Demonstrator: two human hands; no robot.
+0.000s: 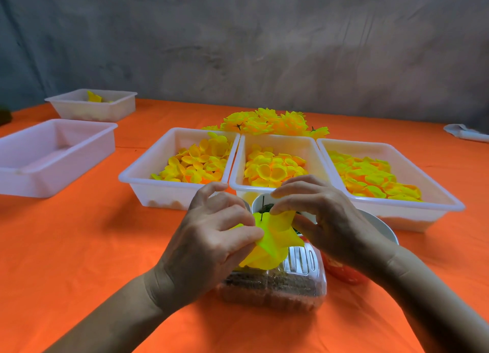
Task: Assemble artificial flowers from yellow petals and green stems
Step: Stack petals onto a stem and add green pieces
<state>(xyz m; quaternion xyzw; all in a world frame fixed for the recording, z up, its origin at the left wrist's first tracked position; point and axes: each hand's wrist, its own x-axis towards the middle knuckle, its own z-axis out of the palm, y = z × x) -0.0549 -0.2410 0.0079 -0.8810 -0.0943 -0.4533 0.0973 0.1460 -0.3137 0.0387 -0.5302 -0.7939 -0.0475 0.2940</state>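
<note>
Yellow petals (270, 240) are sitting right between both hands — the left hand (209, 244) is pinching their left edge with curled fingers (246, 233), the right hand (325, 220) is gripping the top edge from the other side. All of it is hovering just above a clear plastic box (280, 284) on the orange counter (79, 246). Behind, three white trays (391, 207) are holding loose petals — finished flowers (267, 122) are piling up beyond.

The hands hide most of the white cup (258, 203) behind them.
</note>
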